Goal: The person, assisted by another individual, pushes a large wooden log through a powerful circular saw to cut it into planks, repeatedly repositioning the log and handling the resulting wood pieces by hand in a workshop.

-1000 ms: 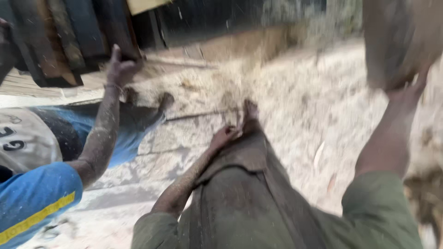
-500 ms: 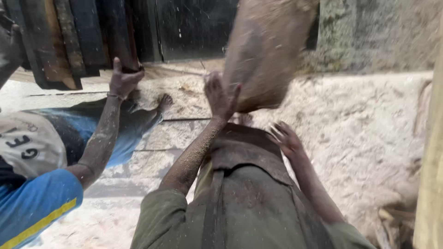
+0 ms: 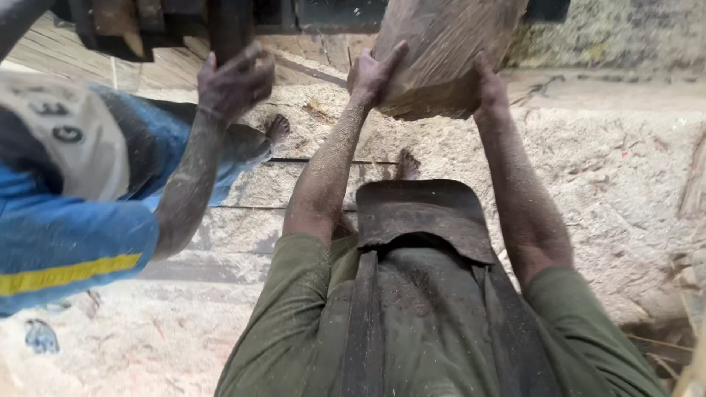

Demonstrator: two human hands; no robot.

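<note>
- Log (image 3: 441, 59) at 12 o'clock, raised clear of the ground, butt end facing down toward the apron (image 3: 423, 213).
- Left hand (image 3: 375, 73) pressed flat on the log's left flank, fingers spread upward; right hand (image 3: 489, 84) wrapped on the right edge. Clamped between both palms, not gripped from beneath.
- Both forearms dusted with sawdust; likely slippery, so a slide downward toward the bare feet at 12 o'clock, close below the log, looks the main hazard.
- Co-worker's hand (image 3: 235, 77) at 10 o'clock, gripping a dark machine part (image 3: 228, 26); close to the log's left side, so a swing leftward could strike it.
- Co-worker's foot (image 3: 278, 129) at 11 o'clock, also within a falling log's reach.
- Open room: sawdust floor (image 3: 610, 169) from 1 to 3 o'clock, bare and wide.
- Edges: planks (image 3: 66, 62) and machine at 10 to 11 o'clock; wall (image 3: 625, 33) at 1 o'clock; debris at 4 o'clock.
</note>
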